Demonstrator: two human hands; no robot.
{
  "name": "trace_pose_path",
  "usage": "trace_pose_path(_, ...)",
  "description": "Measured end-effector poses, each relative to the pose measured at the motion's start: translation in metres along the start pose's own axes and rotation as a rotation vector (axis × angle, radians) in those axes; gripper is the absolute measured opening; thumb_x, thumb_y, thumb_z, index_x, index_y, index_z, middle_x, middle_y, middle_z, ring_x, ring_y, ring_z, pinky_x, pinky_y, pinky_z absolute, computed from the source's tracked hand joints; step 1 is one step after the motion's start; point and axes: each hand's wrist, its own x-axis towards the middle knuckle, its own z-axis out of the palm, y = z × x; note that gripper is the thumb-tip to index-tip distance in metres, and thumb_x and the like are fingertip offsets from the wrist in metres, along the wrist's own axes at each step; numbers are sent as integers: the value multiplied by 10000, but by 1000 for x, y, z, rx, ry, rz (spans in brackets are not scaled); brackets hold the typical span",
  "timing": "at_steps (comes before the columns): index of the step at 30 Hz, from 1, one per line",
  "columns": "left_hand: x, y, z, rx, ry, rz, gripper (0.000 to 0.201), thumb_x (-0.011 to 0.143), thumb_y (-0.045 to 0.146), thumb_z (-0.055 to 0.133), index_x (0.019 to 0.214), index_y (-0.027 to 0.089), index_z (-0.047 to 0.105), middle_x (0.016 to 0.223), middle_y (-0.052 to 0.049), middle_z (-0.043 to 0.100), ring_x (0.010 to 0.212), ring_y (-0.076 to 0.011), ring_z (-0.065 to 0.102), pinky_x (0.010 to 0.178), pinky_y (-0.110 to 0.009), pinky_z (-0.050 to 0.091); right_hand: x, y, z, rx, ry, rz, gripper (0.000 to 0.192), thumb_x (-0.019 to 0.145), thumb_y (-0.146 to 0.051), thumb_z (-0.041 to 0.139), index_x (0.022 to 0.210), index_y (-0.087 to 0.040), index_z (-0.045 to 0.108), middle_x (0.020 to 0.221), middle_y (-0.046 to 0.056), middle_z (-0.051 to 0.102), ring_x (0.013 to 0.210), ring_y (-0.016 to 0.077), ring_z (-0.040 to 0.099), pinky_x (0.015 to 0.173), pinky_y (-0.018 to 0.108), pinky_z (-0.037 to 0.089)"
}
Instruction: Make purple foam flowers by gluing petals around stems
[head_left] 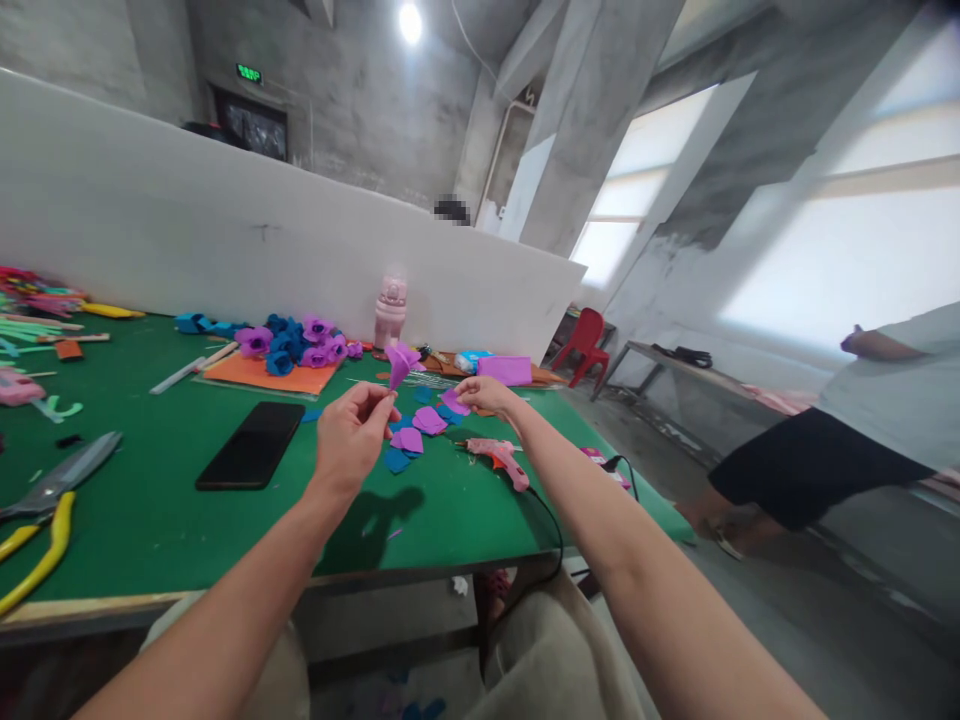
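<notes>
Between the thumb and fingers of my left hand (351,435) is a purple paper flower (403,364), held upright above the green table (420,510). Farther right, my right hand (486,396) pinches a purple paper petal (454,402) just over the cut pieces. Loose purple petals (430,420) and blue petals (398,460) lie between and below my hands. A pink hot glue gun (501,460) rests on its side beneath my right wrist, its nozzle pointing left and its black cord running off the table's front edge.
Left of my hands lie a black phone (251,446) and yellow-handled shears (52,510). Behind are finished paper flowers (289,342) on orange sheets, a pink bottle (390,315) and a white partition (285,225). A person (847,410) is at the right, beyond the table.
</notes>
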Motion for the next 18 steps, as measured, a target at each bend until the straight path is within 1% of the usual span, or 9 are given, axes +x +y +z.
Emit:
trace_pose_path(3, 1, -4, 0, 18, -2, 2, 167, 736, 336, 595, 737, 170, 612, 583, 10, 608, 449, -94, 529, 454, -196, 429, -17, -6, 0, 125, -25, -24, 139, 696, -151, 666, 823, -130, 613, 546, -51, 564, 469, 47, 474, 512, 170, 413)
trace_pose_path(7, 3, -8, -1, -8, 5, -22, 178, 716, 345, 610, 733, 168, 608, 587, 7, 618, 455, -101, 543, 470, -201, 443, -43, -11, 6, 266, -58, -81, 211, 661, -252, 722, 789, -144, 594, 594, -50, 567, 532, 55, 501, 546, 176, 416)
trace_pose_path(8, 4, -9, -1, -17, 8, -32, 181, 710, 348, 613, 731, 168, 607, 583, 8, 619, 455, -103, 547, 474, -204, 447, -51, -12, 8, 329, -73, -103, 240, 649, -283, 736, 783, -152, 586, 617, -49, 570, 552, 58, 509, 554, 178, 418)
trace_pose_path(10, 5, -9, -2, -23, 14, -41, 181, 700, 346, 615, 726, 167, 604, 569, 10, 619, 451, -107, 551, 473, -206, 450, -70, -13, 14, 562, -132, -158, 290, 619, -322, 766, 761, -162, 569, 643, -45, 565, 568, 65, 508, 558, 185, 417)
trace_pose_path(12, 6, -10, -2, -13, 17, -36, 171, 697, 335, 611, 718, 165, 603, 560, 11, 617, 437, -103, 544, 463, -203, 444, -92, -13, 22, 741, -184, -179, 287, 644, -351, 758, 763, -175, 564, 622, -49, 534, 534, 63, 470, 537, 191, 402)
trace_pose_path(14, 6, -10, -3, -12, 17, -28, 165, 695, 330, 607, 714, 166, 600, 563, 12, 620, 431, -98, 538, 459, -199, 440, -114, -13, 31, 877, -189, -222, 259, 667, -333, 751, 750, -174, 564, 647, -34, 528, 551, 66, 460, 553, 196, 398)
trace_pose_path(18, 3, -9, -3, -24, 15, -39, 171, 690, 334, 607, 723, 166, 600, 571, 12, 620, 445, -99, 546, 462, -197, 446, -151, -10, 48, 1097, -252, -197, 224, 672, -280, 744, 758, -180, 564, 683, -20, 488, 594, 86, 447, 582, 222, 401)
